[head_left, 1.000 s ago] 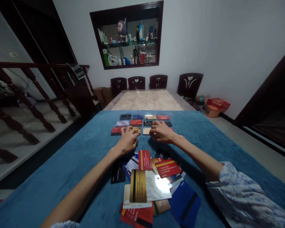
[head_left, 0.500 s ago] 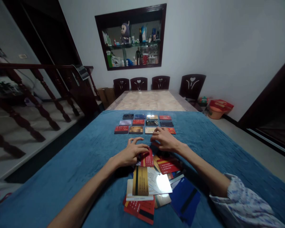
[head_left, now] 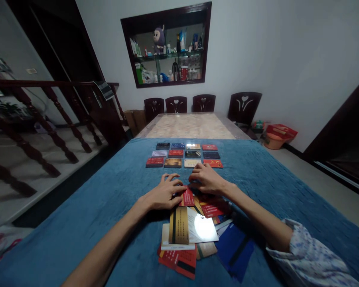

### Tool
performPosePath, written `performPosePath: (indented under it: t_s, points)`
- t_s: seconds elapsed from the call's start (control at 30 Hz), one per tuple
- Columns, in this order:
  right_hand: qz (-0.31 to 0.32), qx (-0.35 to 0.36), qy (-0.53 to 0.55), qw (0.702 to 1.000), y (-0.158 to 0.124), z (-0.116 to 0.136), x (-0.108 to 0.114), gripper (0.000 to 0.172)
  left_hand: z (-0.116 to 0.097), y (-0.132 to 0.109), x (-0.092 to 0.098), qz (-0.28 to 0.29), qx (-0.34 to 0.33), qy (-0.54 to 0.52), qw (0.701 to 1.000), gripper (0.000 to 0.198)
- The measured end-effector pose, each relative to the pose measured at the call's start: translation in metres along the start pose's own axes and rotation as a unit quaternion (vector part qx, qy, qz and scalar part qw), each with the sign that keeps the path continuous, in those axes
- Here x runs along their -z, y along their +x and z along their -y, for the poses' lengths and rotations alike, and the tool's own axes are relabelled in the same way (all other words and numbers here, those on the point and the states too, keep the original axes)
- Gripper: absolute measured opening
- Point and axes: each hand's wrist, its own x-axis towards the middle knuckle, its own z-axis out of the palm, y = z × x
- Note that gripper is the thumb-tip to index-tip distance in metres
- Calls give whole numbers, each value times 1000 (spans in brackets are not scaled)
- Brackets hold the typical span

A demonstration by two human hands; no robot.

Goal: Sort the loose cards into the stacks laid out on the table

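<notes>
Card [head_left: 186, 193] at left hand [head_left: 163, 193]: red, white lettering [head_left: 188, 199] unreadable; right hand [head_left: 208, 178] near; cannot tell either grip

Left hand [head_left: 162, 194] and right hand [head_left: 208, 179] close together, backs upward, fingers [head_left: 177, 189] bent

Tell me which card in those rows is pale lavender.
The leftmost card in the middle row; the rows' others are red, gold, cream, blue or dark.
</notes>
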Motion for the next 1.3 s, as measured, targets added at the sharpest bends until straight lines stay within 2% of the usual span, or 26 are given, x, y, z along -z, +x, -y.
performPosePath:
  t_s: [0.2, 0.4, 0.5, 0.6, 0.7, 0.87, 1.03, 1.13, 1.3]
  points:
    - [1, 5, 0, 1000, 1, -1, -3, 22, 0, -2, 1, -1, 8, -23, 1000, 48]
    - [4, 4, 3, 1000, 1, 0, -4, 20, -5, -2, 2, -7, 15, 24, 1000, 50]
    - [5, 3, 5, 1000, 2, 1, -6, 20, -5, 1, -2, -20, 49, 35, 998, 55]
    - [12, 0, 3, 1000, 2, 2, -6, 20, -2, 6, -9, -32, 111, 23, 993, 54]
    - [15, -3, -5, 1000, 3, 3, -7, 19, -1, 9, -13, -38, 173, 0, 984, 41]
    - [1, 4, -5, 1000, 3, 9, -10, 21, 2, 12, -16, -72, 240, -33, 968, 24]
    - [-11, 17, 11, 1000, 3, 18, -13, 23, 8, 12, -23, -109, 283, -23, 953, 25]
    - [-11, 18, 8, 1000, 3, 23, -16, 32, 11, 12, -28, -120, 307, 0, 944, 29]
    - [-7, 9, -10, 1000, 3, 27, -21, 44, 8, 12, -32, -143, 306, 20, 941, 33]
